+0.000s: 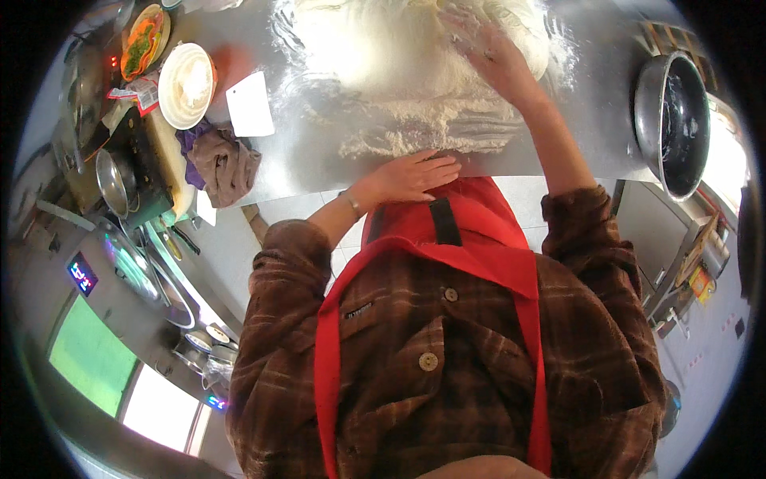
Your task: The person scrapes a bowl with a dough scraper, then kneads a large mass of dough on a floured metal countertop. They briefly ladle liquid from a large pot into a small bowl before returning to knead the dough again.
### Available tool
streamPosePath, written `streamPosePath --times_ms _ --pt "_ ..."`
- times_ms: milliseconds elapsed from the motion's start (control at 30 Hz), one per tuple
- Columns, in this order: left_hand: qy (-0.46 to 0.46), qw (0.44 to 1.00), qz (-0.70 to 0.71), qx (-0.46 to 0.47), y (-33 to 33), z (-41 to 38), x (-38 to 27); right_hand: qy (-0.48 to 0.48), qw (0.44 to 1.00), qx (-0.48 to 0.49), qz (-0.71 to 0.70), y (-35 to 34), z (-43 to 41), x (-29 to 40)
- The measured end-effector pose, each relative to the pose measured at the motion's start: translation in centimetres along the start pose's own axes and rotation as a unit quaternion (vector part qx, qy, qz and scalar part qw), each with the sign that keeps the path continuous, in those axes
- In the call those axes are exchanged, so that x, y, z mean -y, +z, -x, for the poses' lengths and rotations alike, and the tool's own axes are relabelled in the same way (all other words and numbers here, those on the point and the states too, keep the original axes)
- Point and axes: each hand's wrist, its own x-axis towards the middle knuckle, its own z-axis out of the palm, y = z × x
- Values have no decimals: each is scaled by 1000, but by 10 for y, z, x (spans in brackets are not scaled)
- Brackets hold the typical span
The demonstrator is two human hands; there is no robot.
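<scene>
A large pale mass of dough [395,54] dusted with flour lies on the steel worktop [598,90], its left part washed out by glare. My right hand [494,63] rests on the right side of the dough; its fingers are floury and partly blurred. Nearer to me, loose flour [419,129] is spread in a ragged band. My left hand [413,175] lies flat at the worktop's front edge, just above my red apron [473,203], and holds nothing.
At left stand a white bowl of flour [188,84], a white scraper [250,105], a crumpled brown cloth [224,164] and a plate of orange and green food [142,45]. A large metal basin [673,126] sits near the worktop's right end.
</scene>
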Motion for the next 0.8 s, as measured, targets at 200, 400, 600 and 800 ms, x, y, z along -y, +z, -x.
streamPosePath --times_ms 200,400,600,800 --pt "-63 993 -34 -92 -3 -42 26 29 985 -25 166 2 34 -29" --pt "-198 976 -28 -86 -31 9 45 36 963 -105 246 6 20 5" --pt "-340 921 -33 -187 -64 82 48 -18 950 -7 312 55 0 -33" --pt "-467 572 294 -606 -78 94 120 29 993 91 71 11 -28 -24"
